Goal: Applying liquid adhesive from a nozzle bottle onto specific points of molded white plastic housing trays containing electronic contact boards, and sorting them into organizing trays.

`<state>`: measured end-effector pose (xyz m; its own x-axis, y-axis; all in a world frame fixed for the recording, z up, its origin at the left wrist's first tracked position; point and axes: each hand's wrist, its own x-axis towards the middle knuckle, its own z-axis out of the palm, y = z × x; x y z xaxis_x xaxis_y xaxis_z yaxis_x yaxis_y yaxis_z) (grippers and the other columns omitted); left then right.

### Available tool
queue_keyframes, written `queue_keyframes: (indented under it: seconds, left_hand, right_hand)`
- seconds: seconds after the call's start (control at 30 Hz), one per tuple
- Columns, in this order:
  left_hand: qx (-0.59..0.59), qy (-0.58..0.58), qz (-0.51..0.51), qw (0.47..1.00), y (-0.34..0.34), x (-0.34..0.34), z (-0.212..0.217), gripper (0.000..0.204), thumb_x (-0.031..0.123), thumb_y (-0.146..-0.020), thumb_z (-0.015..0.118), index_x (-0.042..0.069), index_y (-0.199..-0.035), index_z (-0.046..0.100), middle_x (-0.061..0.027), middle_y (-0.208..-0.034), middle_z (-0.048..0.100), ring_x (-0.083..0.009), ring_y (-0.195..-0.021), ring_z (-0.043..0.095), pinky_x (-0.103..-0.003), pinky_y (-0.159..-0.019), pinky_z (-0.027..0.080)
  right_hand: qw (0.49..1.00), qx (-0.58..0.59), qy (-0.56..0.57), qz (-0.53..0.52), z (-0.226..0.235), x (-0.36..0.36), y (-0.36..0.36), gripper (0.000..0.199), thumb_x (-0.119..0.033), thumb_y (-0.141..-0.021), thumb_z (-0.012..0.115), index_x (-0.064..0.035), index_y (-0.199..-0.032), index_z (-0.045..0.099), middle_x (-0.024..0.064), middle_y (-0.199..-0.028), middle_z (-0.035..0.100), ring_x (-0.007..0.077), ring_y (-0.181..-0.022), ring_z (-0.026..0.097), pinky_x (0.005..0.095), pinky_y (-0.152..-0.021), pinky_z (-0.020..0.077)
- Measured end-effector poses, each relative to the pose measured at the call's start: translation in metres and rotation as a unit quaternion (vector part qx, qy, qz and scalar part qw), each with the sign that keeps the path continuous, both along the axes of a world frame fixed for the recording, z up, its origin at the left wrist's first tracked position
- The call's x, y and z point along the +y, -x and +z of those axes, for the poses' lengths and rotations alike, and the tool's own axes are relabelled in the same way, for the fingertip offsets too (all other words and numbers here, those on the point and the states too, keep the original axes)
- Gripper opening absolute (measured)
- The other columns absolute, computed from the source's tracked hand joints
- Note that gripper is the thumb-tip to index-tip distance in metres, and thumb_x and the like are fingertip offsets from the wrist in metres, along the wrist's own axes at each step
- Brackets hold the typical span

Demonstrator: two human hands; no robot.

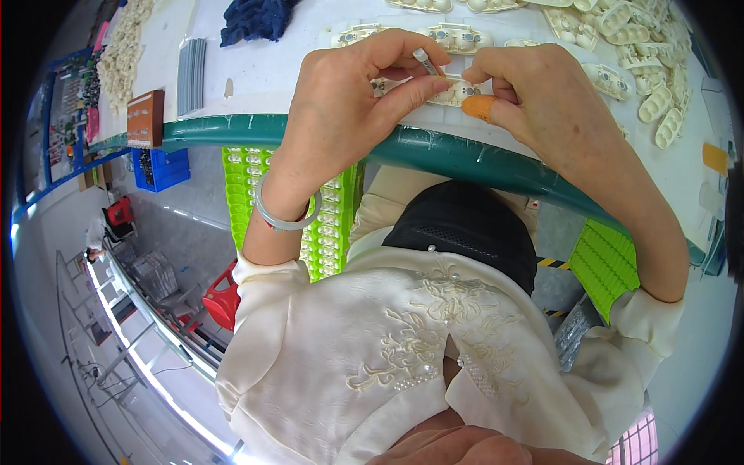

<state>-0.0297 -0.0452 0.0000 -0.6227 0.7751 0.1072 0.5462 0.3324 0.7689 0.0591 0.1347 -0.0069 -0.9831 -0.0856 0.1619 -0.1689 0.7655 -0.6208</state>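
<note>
My left hand (341,97) pinches a short thin rod (425,62) with a whitish end between thumb and index finger, over the near part of the table. Below the rod lies a long cream plastic shell (448,94), partly covered by my fingers. My right hand (554,105) curls at the shell's right end, index finger and thumb on either side of it. An orange finger cot (479,107) covers the tip of that thumb. Just beyond my hands rest similar shells with small metallic parts, such as one shell (457,37).
More cream shells (649,62) are heaped at the far right. At left stand grey strips (191,77), a brown block (146,118) and a pile of small cream parts (124,54); a dark blue cloth (252,19) lies farther back. Green padding (217,132) edges the table; lime-green trays (329,225) sit below.
</note>
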Motion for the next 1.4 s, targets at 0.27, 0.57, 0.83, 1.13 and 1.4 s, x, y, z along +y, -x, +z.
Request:
queue_keyframes:
  seconds: [0.27,0.57,0.83,1.13,1.4]
  left_hand:
    - [0.058,-0.016,0.008,0.998,-0.013,0.001,-0.003,0.019,-0.003,-0.075,0.065,-0.002,-0.094,0.061,-0.0044,-0.087,0.065,-0.0114,-0.080,0.064,-0.023,-0.071,0.054]
    - [0.122,-0.052,0.050,0.990,-0.024,0.005,-0.017,0.022,-0.003,-0.073,0.064,0.001,-0.094,0.060,-0.0067,-0.083,0.063,-0.0151,-0.074,0.063,-0.025,-0.067,0.053]
    - [0.135,-0.078,0.062,0.986,-0.022,0.005,-0.020,0.022,0.000,-0.071,0.066,0.004,-0.092,0.061,-0.0080,-0.079,0.061,-0.0179,-0.066,0.063,-0.025,-0.061,0.052]
    - [0.055,-0.246,0.247,0.936,0.032,-0.042,0.015,0.015,-0.002,-0.077,0.068,-0.003,-0.092,0.065,-0.0043,-0.080,0.065,-0.0058,-0.070,0.059,-0.015,-0.060,0.046]
    - [0.073,-0.141,0.384,0.910,0.073,-0.103,-0.037,0.012,0.006,-0.076,0.069,0.001,-0.086,0.069,-0.0040,-0.076,0.067,-0.0062,-0.064,0.059,-0.019,-0.057,0.046]
  right_hand:
    - [0.971,-0.185,0.147,-0.032,0.027,-0.002,0.010,0.014,-0.008,-0.074,0.062,0.0024,-0.083,0.059,0.0089,-0.062,0.055,0.0159,-0.049,0.051,0.0285,-0.045,0.0399]
    - [0.875,-0.393,0.281,-0.031,0.037,0.005,0.032,0.015,-0.010,-0.083,0.060,0.0043,-0.078,0.060,0.0042,-0.057,0.056,0.0088,-0.044,0.050,0.0219,-0.040,0.0375]
    - [0.861,-0.430,0.265,-0.056,0.044,0.002,0.040,0.014,-0.010,-0.082,0.060,0.0029,-0.077,0.058,0.0033,-0.059,0.054,0.0083,-0.044,0.049,0.0211,-0.040,0.0368]
    - [0.901,-0.327,0.281,-0.052,0.021,-0.003,0.036,0.008,-0.007,-0.073,0.058,0.0007,-0.072,0.056,0.0040,-0.054,0.053,0.0076,-0.039,0.047,0.0241,-0.035,0.0382]
    - [0.875,-0.388,0.273,-0.096,0.029,-0.011,0.030,0.014,0.002,-0.075,0.050,0.0042,-0.088,0.055,0.0052,-0.055,0.052,0.0062,-0.033,0.040,0.0216,-0.030,0.0288]
